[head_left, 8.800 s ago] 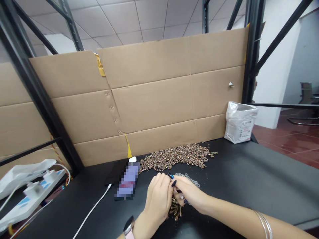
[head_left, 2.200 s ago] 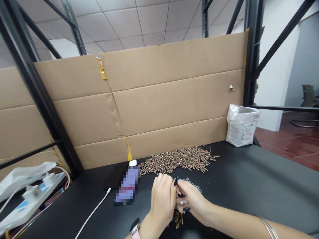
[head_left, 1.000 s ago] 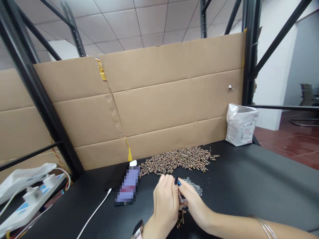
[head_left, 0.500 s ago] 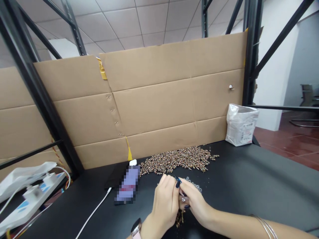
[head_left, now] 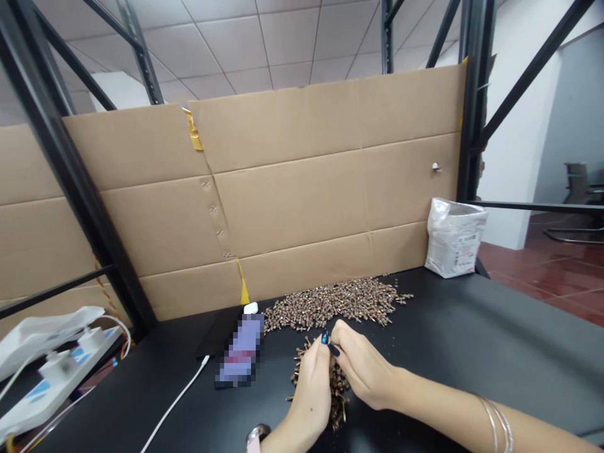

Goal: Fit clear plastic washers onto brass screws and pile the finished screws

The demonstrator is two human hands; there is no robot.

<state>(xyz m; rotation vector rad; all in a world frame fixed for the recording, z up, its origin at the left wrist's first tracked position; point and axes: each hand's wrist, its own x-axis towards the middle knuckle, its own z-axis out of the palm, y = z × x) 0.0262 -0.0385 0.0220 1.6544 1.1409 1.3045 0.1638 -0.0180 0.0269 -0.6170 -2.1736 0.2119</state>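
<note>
My left hand (head_left: 312,387) and my right hand (head_left: 362,368) meet fingertip to fingertip over a small pile of brass screws (head_left: 336,396) on the black table (head_left: 472,352). Both hands have their fingers curled and pinched together on something small that I cannot make out. Behind them a long heap of brass screws (head_left: 335,302) lies along the foot of the cardboard wall (head_left: 292,195).
A blurred phone (head_left: 240,349) with a white cable (head_left: 174,402) lies left of my hands. A white plastic bag (head_left: 453,238) stands at the back right. A white power strip (head_left: 51,371) lies at the far left. Black rack posts (head_left: 70,170) frame the bench.
Both hands have shifted a little away from me toward the long heap. The small pile beneath them now shows more, and the washers beside my right hand are hidden.
</note>
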